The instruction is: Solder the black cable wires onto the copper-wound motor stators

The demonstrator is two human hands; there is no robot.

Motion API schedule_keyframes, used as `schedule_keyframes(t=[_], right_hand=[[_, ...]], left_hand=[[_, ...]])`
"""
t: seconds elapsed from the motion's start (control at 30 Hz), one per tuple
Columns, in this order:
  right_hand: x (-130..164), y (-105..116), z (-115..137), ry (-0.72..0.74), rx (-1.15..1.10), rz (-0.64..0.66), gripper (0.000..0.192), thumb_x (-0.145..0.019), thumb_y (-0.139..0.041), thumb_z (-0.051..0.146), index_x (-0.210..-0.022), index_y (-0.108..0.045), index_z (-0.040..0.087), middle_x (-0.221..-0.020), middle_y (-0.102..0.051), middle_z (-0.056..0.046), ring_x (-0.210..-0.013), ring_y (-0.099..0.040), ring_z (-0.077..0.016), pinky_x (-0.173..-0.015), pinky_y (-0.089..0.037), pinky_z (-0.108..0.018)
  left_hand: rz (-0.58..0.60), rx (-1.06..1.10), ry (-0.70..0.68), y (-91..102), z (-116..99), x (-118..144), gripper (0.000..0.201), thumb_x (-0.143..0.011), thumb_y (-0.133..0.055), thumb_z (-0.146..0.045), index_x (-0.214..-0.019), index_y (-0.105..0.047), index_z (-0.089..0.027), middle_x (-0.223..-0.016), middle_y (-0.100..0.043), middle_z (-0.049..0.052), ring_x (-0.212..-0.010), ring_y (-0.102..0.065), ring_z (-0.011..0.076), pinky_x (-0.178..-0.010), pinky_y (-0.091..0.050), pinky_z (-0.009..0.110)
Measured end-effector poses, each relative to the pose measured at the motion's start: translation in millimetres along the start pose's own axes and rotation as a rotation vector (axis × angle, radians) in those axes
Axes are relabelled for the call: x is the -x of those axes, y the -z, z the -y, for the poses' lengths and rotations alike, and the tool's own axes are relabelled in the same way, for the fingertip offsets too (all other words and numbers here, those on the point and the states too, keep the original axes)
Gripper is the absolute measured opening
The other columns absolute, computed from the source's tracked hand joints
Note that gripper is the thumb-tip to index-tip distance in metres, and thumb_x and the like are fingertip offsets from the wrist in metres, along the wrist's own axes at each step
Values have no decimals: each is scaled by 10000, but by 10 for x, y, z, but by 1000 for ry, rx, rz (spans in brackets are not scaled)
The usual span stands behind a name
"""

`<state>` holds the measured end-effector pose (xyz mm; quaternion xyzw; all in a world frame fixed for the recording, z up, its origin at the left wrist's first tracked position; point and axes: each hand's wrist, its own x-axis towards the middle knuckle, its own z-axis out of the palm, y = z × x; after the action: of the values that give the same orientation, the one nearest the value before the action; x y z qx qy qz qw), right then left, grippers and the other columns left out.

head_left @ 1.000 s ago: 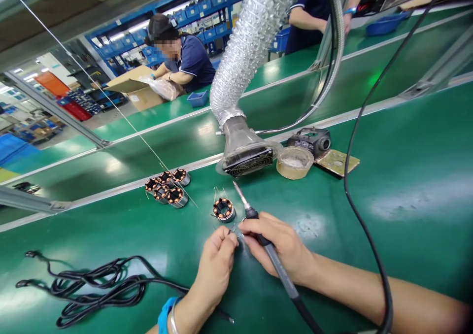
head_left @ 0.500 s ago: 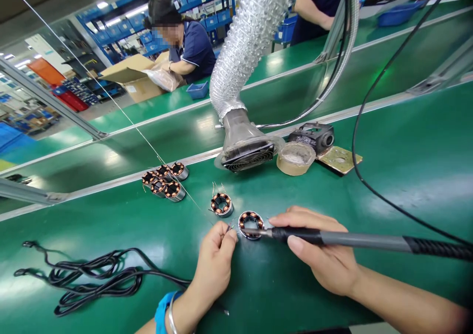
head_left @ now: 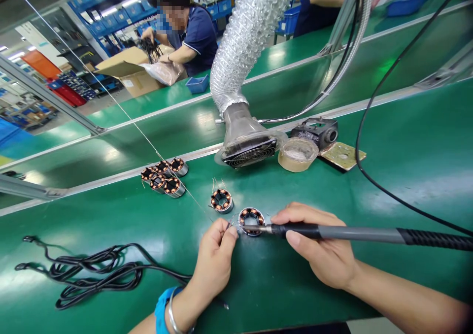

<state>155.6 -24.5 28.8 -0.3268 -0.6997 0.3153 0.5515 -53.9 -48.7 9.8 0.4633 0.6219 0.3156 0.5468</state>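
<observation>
My right hand (head_left: pixel 318 245) is closed around a soldering iron (head_left: pixel 354 233), held like a pen. Its metal tip lies across the near side of a motor stator (head_left: pixel 252 220), a ring with copper coils. Left of that ring, my left hand (head_left: pixel 216 250) pinches thin wire (head_left: pixel 229 224) between thumb and forefinger, close to the iron's tip. A fine strand (head_left: pixel 148 139) slants down from the upper left towards these fingers. A second stator (head_left: pixel 221 201) stands just behind, its wire ends upright. Whether the tip touches a wire is too small to tell.
Several stators (head_left: pixel 173 187) stand grouped at the back left. Looped black cable (head_left: pixel 99 272) lies at the left. A fume extractor (head_left: pixel 249 149) hangs behind the work, beside a round tub (head_left: pixel 297 154) and an iron holder (head_left: pixel 318 132). Beyond, a co-worker (head_left: pixel 199 38) handles black cables by a carton (head_left: pixel 138 80).
The view has shifted slightly. My hands, the iron and the stator keep nearly the same arrangement. Across the bench, the co-worker has lifted a bunch of black cables over the carton.
</observation>
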Motion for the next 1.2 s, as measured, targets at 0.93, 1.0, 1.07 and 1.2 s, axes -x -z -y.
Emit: schedule_keyframes(t=[0.93,1.0,1.07,1.2], right_hand=[[21,-10,114,200,20,23,322,-762,-469,79,-1035,-620,158,-688,-570,-45,-589,-496,-134,-561,-420,-291],[16,-6,114,193,20,30,319,-767,-469,83,-1037,-621,162,-695,-571,-47,-592,-498,-137,-560,-419,-294],[11,-6,112,196,12,33,318,-768,-471,88,-1039,-621,162,-698,-573,-49,-589,-496,-139,-559,-415,-298],[13,-8,101,199,10,34,323,-772,-469,84,-1047,-618,165,-699,-578,-49,-587,-496,-141,-560,-413,-299]], left_hand=[[9,-39,-9,3,-11,10,398,-879,-462,-512,-735,-338,-163,-568,-219,-62,-500,-197,41,-497,-197,181],[16,-27,-8,5,-7,7,393,-881,-461,-513,-743,-345,-162,-570,-207,-65,-495,-187,39,-492,-188,181],[23,-16,-7,6,-3,1,392,-881,-461,-514,-749,-350,-162,-572,-196,-67,-491,-176,36,-489,-178,181],[24,-10,-1,4,7,-3,397,-876,-466,-521,-751,-355,-161,-572,-185,-70,-486,-169,33,-485,-171,178]])
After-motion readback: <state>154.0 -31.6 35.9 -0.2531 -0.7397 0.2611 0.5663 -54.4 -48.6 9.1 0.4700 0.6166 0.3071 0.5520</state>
